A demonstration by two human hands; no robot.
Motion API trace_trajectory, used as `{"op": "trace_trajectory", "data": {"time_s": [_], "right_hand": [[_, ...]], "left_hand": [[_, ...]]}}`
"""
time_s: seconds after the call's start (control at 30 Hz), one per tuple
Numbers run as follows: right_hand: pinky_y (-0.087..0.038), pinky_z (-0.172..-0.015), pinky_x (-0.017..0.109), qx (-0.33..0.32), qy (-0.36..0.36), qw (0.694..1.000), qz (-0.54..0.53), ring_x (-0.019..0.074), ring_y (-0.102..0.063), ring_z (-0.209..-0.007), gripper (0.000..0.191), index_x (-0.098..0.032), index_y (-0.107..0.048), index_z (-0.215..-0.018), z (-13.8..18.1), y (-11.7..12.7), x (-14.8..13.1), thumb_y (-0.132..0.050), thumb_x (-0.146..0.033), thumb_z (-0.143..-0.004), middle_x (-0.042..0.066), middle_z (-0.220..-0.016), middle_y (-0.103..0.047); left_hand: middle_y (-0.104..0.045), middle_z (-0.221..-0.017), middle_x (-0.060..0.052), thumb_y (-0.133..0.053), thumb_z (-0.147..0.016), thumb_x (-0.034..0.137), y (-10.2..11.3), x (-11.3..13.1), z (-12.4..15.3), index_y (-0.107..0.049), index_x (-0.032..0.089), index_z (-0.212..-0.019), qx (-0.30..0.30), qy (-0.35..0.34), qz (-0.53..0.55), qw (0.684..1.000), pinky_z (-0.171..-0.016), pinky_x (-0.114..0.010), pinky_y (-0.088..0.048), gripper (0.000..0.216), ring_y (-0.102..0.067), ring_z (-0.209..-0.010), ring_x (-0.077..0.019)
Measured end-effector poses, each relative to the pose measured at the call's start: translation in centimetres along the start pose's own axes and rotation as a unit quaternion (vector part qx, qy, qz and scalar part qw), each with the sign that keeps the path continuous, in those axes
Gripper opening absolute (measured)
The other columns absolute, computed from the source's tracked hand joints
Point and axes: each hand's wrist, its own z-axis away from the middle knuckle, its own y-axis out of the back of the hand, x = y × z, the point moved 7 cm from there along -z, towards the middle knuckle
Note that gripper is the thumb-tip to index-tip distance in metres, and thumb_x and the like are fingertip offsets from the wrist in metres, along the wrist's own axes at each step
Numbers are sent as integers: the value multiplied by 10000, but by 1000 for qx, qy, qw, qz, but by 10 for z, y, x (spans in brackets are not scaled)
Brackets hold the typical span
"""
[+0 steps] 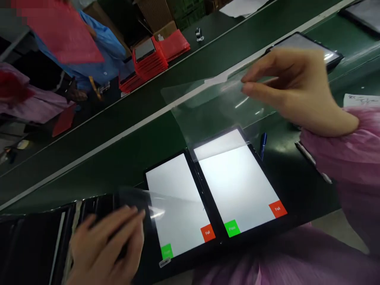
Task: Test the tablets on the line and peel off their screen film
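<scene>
Upper film [212,114] left of right hand [299,89]

Left hand [107,245]: cannot tell if pinching lower film [172,198] over left tablet [175,178]; right tablet [237,182]: long axis slanting far-left, far end beneath upper film; right hand, nearer: pinching that film

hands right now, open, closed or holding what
Left hand: fingers curled, blurred; whether it holds anything cannot be told.
Right hand: closed in a pinch, holding a clear film.
</scene>
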Motion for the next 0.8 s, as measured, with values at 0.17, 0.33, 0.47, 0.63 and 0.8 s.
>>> {"op": "trace_trajectory", "data": {"time_s": [0.17, 0.33, 0.47, 0.63, 0.8], "right_hand": [[-489, -560, 184, -65, 25, 990, 119, 42, -663, -750, 112, -189, -728, -950, 29, -5, -38, -709, -273, -1022, -31, -956, -770], [-556, -586, 213, -247, 139, 949, 139, 84, -746, -819, 215, -300, -690, -1150, 78, -14, -58, -485, -366, -1141, -46, -1029, -788], [-566, -492, 244, -257, -135, 953, 86, 130, -695, -573, 428, -363, -667, -1335, 97, 7, -2, -447, -638, -1092, -5, -828, -761], [-587, -508, 312, -349, -380, 856, -40, 204, -718, -588, 824, -175, -659, -1388, 117, -25, 42, -346, -831, -1000, 45, -715, -713], [-474, -527, 267, -312, -221, 921, 74, 157, -651, -523, 542, -196, -727, -1094, 88, -55, 38, -411, -636, -1061, -3, -613, -661]], "left_hand": [[-410, -1689, -86, -739, -871, 716, -20, 31, -83, -338, 291, -1654, 59, 63, 80, 993, -1277, -592, -405, 977, -424, -1547, -393], [-784, -1094, 6, -653, -1041, 309, -45, 72, -127, -645, 253, -1215, -82, 7, 213, 974, -1112, -358, -587, 183, -765, -1055, -172], [-806, -909, 74, -527, -1067, 152, -42, 88, -105, -669, 245, -1061, -143, -46, 266, 952, -1106, -256, -571, 170, -772, -806, -81], [-835, -1005, 54, -519, -1090, 212, -70, 118, -72, -740, 232, -1047, -166, -121, 231, 951, -1081, -281, -609, 226, -795, -913, -107], [-842, -1039, 43, -513, -1046, 131, -96, 143, -57, -773, 205, -1020, -96, -205, 135, 965, -972, -288, -664, 272, -802, -922, -127]]}}
